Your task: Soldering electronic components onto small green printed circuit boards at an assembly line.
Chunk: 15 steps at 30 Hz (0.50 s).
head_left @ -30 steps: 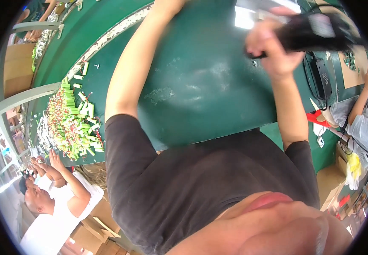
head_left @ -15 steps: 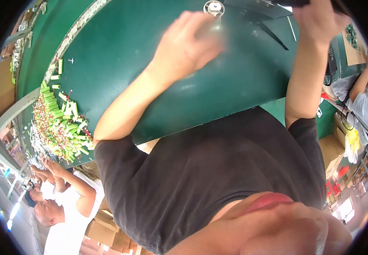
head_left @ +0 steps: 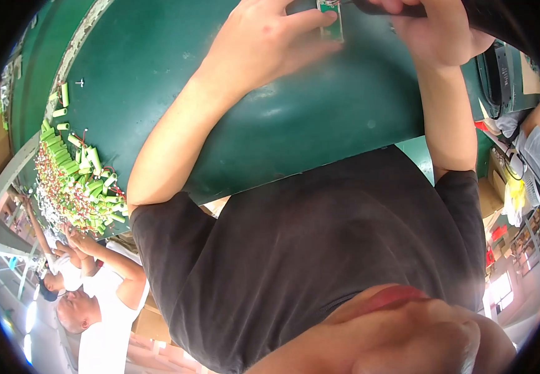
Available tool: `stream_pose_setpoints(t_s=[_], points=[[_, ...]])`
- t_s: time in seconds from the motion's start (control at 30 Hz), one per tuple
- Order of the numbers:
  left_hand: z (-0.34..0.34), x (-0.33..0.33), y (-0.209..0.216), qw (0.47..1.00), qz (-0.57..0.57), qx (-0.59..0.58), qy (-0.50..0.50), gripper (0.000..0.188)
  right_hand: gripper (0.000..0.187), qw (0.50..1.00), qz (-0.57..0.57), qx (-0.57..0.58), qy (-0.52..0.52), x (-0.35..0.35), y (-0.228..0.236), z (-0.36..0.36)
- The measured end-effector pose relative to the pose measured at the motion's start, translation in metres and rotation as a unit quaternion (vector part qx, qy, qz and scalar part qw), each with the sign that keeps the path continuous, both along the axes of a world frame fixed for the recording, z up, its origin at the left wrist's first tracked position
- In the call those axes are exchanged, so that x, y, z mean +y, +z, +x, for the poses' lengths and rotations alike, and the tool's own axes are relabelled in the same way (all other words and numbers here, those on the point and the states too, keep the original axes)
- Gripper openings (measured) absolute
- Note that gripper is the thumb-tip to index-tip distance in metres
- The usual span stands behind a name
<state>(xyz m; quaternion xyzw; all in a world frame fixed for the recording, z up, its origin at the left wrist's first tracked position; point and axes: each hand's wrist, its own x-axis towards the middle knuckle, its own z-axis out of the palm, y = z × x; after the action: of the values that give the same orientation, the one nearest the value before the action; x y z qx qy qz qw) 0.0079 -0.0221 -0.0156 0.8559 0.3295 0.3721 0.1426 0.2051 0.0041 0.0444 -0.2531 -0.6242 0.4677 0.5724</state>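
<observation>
At the far edge of the view, my left hand (head_left: 267, 43) has its index fingertip on a small green circuit board (head_left: 332, 31) with a clear border. Its blurred thumb lies by the board's near end, and the hand is closed about it. To the right, my right hand (head_left: 438, 34) wraps round a dark-handled tool (head_left: 407, 10), partly cut off by the upper edge. The tool's thin end points left toward the far end of the board. I cannot make out whether the two touch.
The green tabletop (head_left: 320, 131) spreads beneath my arms. At its left side lies a heap of light-green cylinders (head_left: 89, 181) with red wires; a small screw-like piece (head_left: 80, 82) sits beyond. A black device (head_left: 497, 75) stands at right. Other people work at left and far right.
My left hand has come onto the circuit board, which now shows under its finger. My right hand has moved nearer and left with the dark tool. The white round part no longer shows.
</observation>
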Motion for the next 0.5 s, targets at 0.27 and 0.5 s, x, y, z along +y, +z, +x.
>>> stream_pose_setpoints(t_s=[0.27,0.5], points=[[0.004,0.006,0.009,0.999,0.022,-0.031,-0.013,0.033,0.049,0.999,0.032,-0.018,0.005,0.007,-0.015,-0.002],[-0.003,0.000,0.011,0.998,-0.045,0.039,0.004,0.034,0.045,0.999,0.031,0.005,0.035,0.005,-0.020,-0.010]])
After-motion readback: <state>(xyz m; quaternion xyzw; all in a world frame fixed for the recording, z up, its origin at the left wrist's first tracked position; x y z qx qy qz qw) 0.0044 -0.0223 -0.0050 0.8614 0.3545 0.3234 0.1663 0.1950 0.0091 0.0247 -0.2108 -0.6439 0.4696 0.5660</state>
